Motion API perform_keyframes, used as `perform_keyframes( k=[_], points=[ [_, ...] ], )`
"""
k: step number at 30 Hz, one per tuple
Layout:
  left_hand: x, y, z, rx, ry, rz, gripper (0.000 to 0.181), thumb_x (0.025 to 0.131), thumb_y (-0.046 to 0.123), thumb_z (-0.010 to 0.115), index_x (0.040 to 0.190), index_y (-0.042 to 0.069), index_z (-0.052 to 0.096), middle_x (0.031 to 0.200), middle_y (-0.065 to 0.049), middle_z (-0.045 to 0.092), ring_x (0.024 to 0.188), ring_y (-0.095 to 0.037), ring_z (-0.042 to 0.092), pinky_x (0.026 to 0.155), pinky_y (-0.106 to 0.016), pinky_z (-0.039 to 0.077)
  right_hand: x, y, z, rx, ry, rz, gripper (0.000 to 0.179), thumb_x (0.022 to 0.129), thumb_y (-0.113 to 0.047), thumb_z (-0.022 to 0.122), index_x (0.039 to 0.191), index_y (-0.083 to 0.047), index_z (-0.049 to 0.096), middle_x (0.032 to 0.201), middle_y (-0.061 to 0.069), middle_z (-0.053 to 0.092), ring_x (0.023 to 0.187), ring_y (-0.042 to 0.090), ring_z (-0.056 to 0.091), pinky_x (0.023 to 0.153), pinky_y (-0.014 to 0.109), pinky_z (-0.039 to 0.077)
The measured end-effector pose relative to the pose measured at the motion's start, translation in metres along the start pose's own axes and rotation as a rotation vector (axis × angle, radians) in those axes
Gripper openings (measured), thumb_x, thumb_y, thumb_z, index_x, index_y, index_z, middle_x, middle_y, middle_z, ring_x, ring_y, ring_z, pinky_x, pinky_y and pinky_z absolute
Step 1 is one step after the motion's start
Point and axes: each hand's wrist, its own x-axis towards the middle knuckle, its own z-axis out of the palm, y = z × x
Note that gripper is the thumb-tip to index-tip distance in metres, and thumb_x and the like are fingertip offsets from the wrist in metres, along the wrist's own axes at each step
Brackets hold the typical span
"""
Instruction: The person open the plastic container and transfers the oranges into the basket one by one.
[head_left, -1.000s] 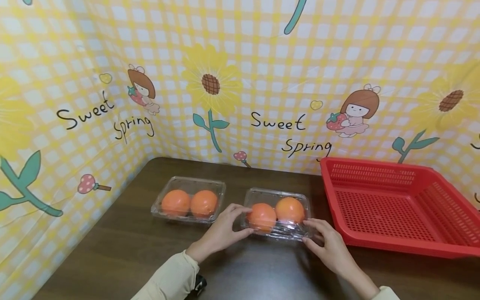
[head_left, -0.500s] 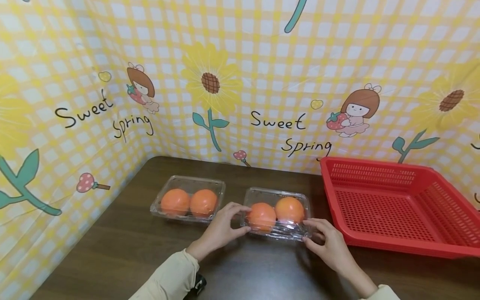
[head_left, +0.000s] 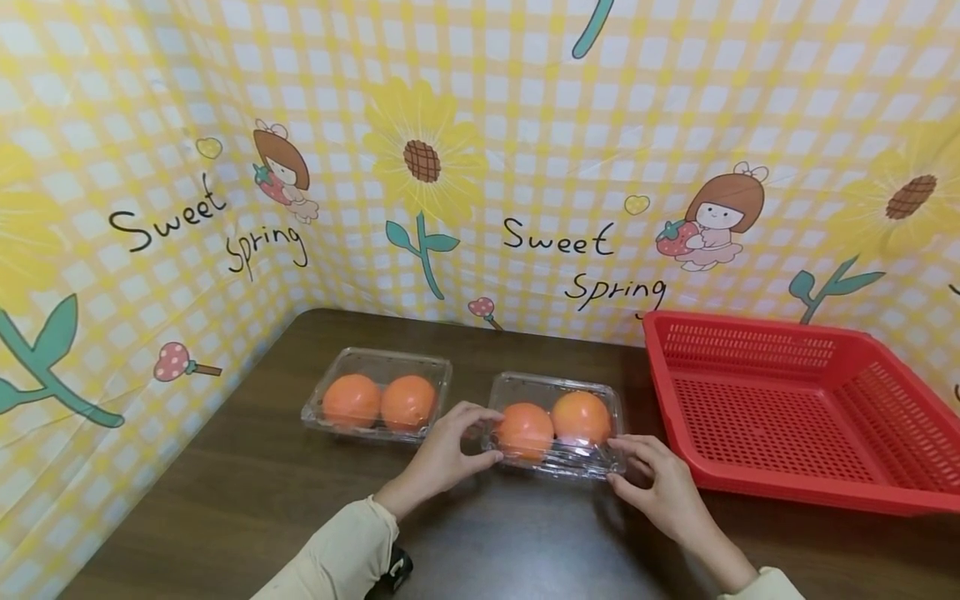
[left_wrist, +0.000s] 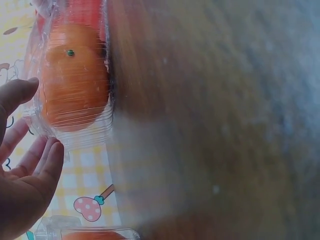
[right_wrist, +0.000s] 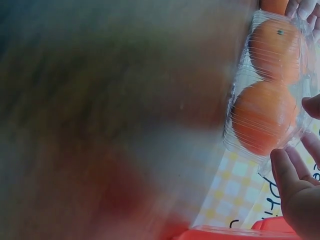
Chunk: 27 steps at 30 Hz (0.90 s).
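Two orange fruits, a left one (head_left: 524, 431) and a right one (head_left: 581, 418), sit in a clear plastic clamshell box (head_left: 551, 382) on the dark table. My left hand (head_left: 438, 457) is at its left end, thumb near the front corner and forefinger by the upper side. At the opposite end is my right hand (head_left: 660, 486), its fingertips right at the box's edge. Both hands have their fingers spread and gently bent. In the left wrist view, the thumb (left_wrist: 22, 92) and fingers stand apart beside the box. The right wrist view shows the ridged box wall (right_wrist: 245, 85) over the fruits.
Left of it stands a second clear box (head_left: 390, 360) with two orange fruits. A red perforated plastic basket (head_left: 670, 417) is at the right. A yellow checked cloth (head_left: 540, 150) with printed flowers hangs behind the dark wooden table (head_left: 247, 500).
The left thumb has shifted slightly left from the box's front corner. The head view has tilted a little; the boxes and right hand otherwise keep their places.
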Motion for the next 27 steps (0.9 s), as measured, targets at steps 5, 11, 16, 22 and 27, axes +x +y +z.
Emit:
perform_keyframes(
  k=[5, 11, 16, 22, 27],
  points=[
    [0.0003, 0.0009, -0.0013, 0.001, -0.007, 0.003, 0.042, 0.069, 0.015, 0.076, 0.108, 0.012, 0.059, 0.103, -0.003, 0.053, 0.091, -0.016, 0.054, 0.078, -0.036, 0.047, -0.0007, 0.0004, 0.0007, 0.017, 0.008, 0.000, 0.038, 0.061, 0.008, 0.074, 0.097, -0.001, 0.065, 0.094, 0.005, 0.058, 0.088, 0.015, 0.057, 0.071, 0.033, 0.050],
    [0.0014, 0.0014, -0.0031, 0.001, -0.027, 0.015, 0.042, 0.069, 0.014, 0.075, 0.107, 0.010, 0.059, 0.102, -0.005, 0.053, 0.090, -0.017, 0.054, 0.078, -0.037, 0.047, -0.0007, 0.0020, 0.0019, -0.005, 0.005, -0.007, 0.038, 0.061, 0.008, 0.074, 0.097, -0.001, 0.065, 0.092, 0.004, 0.058, 0.087, 0.017, 0.058, 0.070, 0.033, 0.051],
    [0.0023, 0.0016, -0.0039, -0.005, -0.031, 0.029, 0.041, 0.068, 0.013, 0.076, 0.106, 0.008, 0.060, 0.101, -0.006, 0.054, 0.088, -0.016, 0.055, 0.077, -0.034, 0.049, 0.0000, 0.0037, 0.0015, -0.027, -0.004, -0.040, 0.037, 0.060, 0.008, 0.074, 0.095, 0.001, 0.065, 0.090, 0.008, 0.058, 0.087, 0.012, 0.057, 0.070, 0.032, 0.051],
    [0.0041, -0.0002, -0.0039, -0.001, -0.037, 0.046, 0.041, 0.068, 0.013, 0.076, 0.105, 0.008, 0.060, 0.098, -0.005, 0.054, 0.085, -0.015, 0.056, 0.075, -0.030, 0.049, 0.0007, 0.0046, -0.0002, -0.023, -0.016, -0.052, 0.036, 0.061, 0.007, 0.075, 0.095, 0.000, 0.066, 0.090, 0.004, 0.059, 0.084, 0.015, 0.058, 0.068, 0.033, 0.051],
    [0.0058, 0.0003, -0.0051, -0.006, -0.060, 0.025, 0.041, 0.068, 0.014, 0.076, 0.105, 0.009, 0.061, 0.096, -0.001, 0.054, 0.086, -0.012, 0.056, 0.076, -0.026, 0.049, 0.0007, 0.0042, -0.0009, -0.022, -0.018, -0.059, 0.036, 0.062, 0.006, 0.075, 0.095, -0.001, 0.066, 0.089, 0.003, 0.061, 0.082, 0.019, 0.059, 0.067, 0.034, 0.051]
  ],
)
